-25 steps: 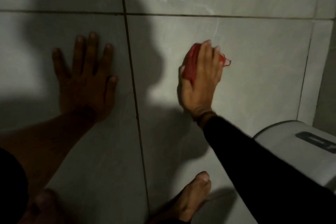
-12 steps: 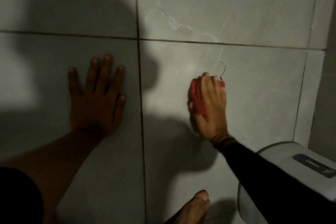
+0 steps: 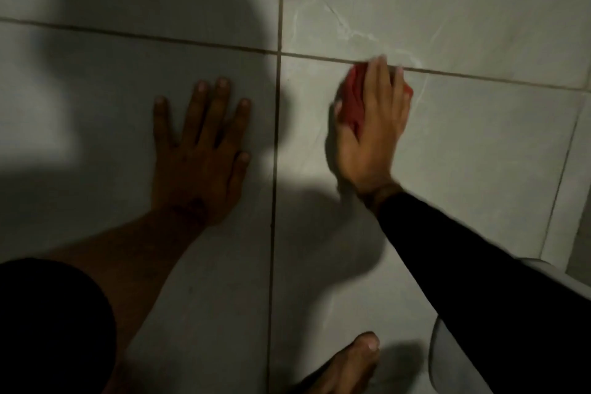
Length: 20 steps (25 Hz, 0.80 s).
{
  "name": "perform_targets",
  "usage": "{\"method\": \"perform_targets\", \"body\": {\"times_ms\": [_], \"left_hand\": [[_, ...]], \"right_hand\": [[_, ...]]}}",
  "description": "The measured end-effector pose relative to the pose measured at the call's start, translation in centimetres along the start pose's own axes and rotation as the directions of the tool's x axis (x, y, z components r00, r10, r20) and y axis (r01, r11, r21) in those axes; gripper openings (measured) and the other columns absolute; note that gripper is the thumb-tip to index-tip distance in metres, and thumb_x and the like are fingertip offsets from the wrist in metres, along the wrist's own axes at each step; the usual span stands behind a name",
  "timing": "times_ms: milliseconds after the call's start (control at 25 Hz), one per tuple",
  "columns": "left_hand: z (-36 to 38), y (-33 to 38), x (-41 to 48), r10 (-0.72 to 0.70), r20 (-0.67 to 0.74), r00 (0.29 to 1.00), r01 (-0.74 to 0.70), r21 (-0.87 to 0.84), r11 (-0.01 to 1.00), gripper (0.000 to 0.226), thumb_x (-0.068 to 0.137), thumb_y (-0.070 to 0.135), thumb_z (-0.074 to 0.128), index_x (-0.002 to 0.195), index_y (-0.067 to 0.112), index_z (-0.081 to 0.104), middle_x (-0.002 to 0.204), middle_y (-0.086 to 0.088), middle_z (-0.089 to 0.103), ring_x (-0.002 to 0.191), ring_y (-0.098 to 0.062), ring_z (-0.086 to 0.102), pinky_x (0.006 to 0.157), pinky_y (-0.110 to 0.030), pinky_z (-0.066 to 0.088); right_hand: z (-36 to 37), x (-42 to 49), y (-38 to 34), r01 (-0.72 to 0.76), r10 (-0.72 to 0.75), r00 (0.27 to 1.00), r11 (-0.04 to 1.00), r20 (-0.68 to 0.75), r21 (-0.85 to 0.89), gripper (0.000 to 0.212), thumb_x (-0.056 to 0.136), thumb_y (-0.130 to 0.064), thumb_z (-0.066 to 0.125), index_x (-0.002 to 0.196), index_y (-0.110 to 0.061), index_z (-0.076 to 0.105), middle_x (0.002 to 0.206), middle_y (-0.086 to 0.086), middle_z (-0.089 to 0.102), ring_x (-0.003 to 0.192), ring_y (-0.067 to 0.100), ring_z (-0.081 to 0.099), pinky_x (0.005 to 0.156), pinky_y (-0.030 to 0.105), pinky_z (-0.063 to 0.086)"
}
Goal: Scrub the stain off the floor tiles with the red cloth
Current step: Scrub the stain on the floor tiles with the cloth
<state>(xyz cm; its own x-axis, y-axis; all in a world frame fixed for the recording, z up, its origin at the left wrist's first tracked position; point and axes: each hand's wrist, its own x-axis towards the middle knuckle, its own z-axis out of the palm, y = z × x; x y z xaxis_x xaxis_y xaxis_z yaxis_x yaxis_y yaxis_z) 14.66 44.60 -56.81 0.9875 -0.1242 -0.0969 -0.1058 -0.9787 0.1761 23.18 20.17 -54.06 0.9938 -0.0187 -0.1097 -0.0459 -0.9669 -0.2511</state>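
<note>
The red cloth (image 3: pixel 354 102) sits right of centre in the frame, bunched up under your right hand (image 3: pixel 372 134), on the floor tiles (image 3: pixel 479 144) just below the horizontal grout line (image 3: pixel 479 75) that crosses the upper part of the picture. Only the left edge of the cloth and a small bit at the right poke out; the rest is covered by your palm. Your right hand is pressed flat over it, fingers (image 3: pixel 377 73) stretched out and together with the tips reaching the grout line, thumb tucked along the left side of the cloth, so it's more of a flat press than a fist. It's a little blurred. I can't really make out a stain, just pale veining in the tile above your fingertips.

Your left hand (image 3: pixel 200 150) is left of centre, fully open and holding nothing, fingers spread, palm down on the next tile over, on the other side of the vertical grout line (image 3: pixel 276 169). It's in shadow. Your right arm has a black sleeve (image 3: pixel 479 265) running to the lower right corner. A bare foot (image 3: pixel 348 365) shows at the bottom edge, and a pale rounded object (image 3: pixel 454 358) sits in the lower right, mostly hidden by the sleeve.
</note>
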Motion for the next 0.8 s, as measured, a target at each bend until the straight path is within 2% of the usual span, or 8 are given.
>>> {"method": "perform_targets", "body": {"times_ms": [80,160,280,440,520,640,720,800], "left_hand": [[0.1,-0.2,0.0,0.005,-0.006,1.000,-0.005,-0.003,1.000,0.074,0.105,0.045,0.035,0.174,0.024,0.017,0.184,-0.011,0.009,0.169,-0.037,0.011,0.128,-0.071,-0.002],[0.1,-0.1,-0.1,-0.001,-0.006,1.000,0.001,-0.001,1.000,0.074,0.105,0.044,0.035,0.174,0.024,0.020,0.183,-0.011,0.010,0.169,-0.036,0.012,0.128,-0.072,-0.001],[0.1,-0.1,-0.3,-0.004,-0.005,1.000,0.004,0.003,1.000,0.074,0.105,0.045,0.034,0.174,0.023,0.021,0.183,-0.012,0.011,0.169,-0.037,0.013,0.128,-0.072,0.000],[0.1,-0.2,-0.1,-0.001,-0.017,1.000,0.001,-0.020,1.000,0.072,0.106,0.045,0.031,0.174,0.024,0.019,0.184,-0.011,0.009,0.169,-0.038,0.011,0.127,-0.072,0.000],[0.1,-0.1,-0.2,-0.008,-0.010,1.000,0.007,-0.025,1.000,0.074,0.104,0.044,0.034,0.174,0.023,0.019,0.183,-0.011,0.008,0.169,-0.038,0.011,0.127,-0.073,0.001],[-0.2,0.0,-0.1,-0.010,0.007,1.000,0.010,-0.024,1.000,0.074,0.104,0.044,0.035,0.174,0.022,0.019,0.183,-0.013,0.010,0.169,-0.038,0.011,0.127,-0.074,0.001],[-0.1,-0.1,-0.3,-0.011,0.015,1.000,0.011,-0.017,1.000,0.075,0.104,0.044,0.034,0.174,0.022,0.018,0.183,-0.013,0.010,0.169,-0.038,0.010,0.127,-0.073,0.000],[0.1,-0.2,-0.2,-0.006,0.011,1.000,0.006,-0.003,1.000,0.075,0.105,0.045,0.032,0.175,0.023,0.016,0.183,-0.012,0.008,0.169,-0.038,0.009,0.127,-0.073,-0.002]], "right_hand": [[1.2,1.6,-4.2,0.132,-0.131,0.990,0.991,-0.049,0.027,0.081,0.095,-0.040,0.058,0.166,-0.009,0.037,0.176,0.017,0.035,0.166,0.041,0.025,0.136,0.059,0.014],[1.7,-4.0,-5.4,0.339,-0.342,0.936,0.940,0.086,0.042,0.079,0.095,-0.039,0.059,0.167,-0.013,0.037,0.177,0.013,0.034,0.167,0.038,0.024,0.136,0.059,0.014],[-0.8,-12.0,-3.6,0.437,-0.442,0.856,0.896,0.268,0.083,0.074,0.099,-0.043,0.055,0.167,-0.018,0.038,0.176,0.009,0.037,0.166,0.037,0.026,0.135,0.057,0.017],[1.0,-1.5,-4.7,0.503,-0.503,0.859,0.864,0.100,0.029,0.063,0.100,-0.033,0.060,0.159,-0.014,0.052,0.167,0.015,0.051,0.159,0.045,0.040,0.132,0.059,0.024],[0.5,3.3,-2.0,0.399,-0.400,0.916,0.916,0.033,0.030,0.079,0.091,-0.032,0.066,0.164,-0.010,0.043,0.173,0.017,0.042,0.163,0.043,0.032,0.135,0.060,0.022],[-1.5,-0.9,4.7,0.025,-0.021,0.998,0.997,-0.064,0.073,0.070,0.100,-0.027,0.057,0.162,0.001,0.042,0.173,0.024,0.039,0.164,0.046,0.029,0.135,0.062,0.019],[-2.7,-5.1,5.8,-0.343,0.359,0.930,0.925,-0.083,0.163,0.073,0.100,-0.029,0.050,0.164,0.003,0.036,0.175,0.023,0.033,0.167,0.045,0.022,0.137,0.059,0.013],[-1.8,-3.1,3.1,-0.544,0.581,0.804,0.805,-0.130,0.237,0.080,0.096,-0.036,0.045,0.166,0.002,0.033,0.176,0.021,0.031,0.168,0.044,0.020,0.137,0.057,0.011]]}}
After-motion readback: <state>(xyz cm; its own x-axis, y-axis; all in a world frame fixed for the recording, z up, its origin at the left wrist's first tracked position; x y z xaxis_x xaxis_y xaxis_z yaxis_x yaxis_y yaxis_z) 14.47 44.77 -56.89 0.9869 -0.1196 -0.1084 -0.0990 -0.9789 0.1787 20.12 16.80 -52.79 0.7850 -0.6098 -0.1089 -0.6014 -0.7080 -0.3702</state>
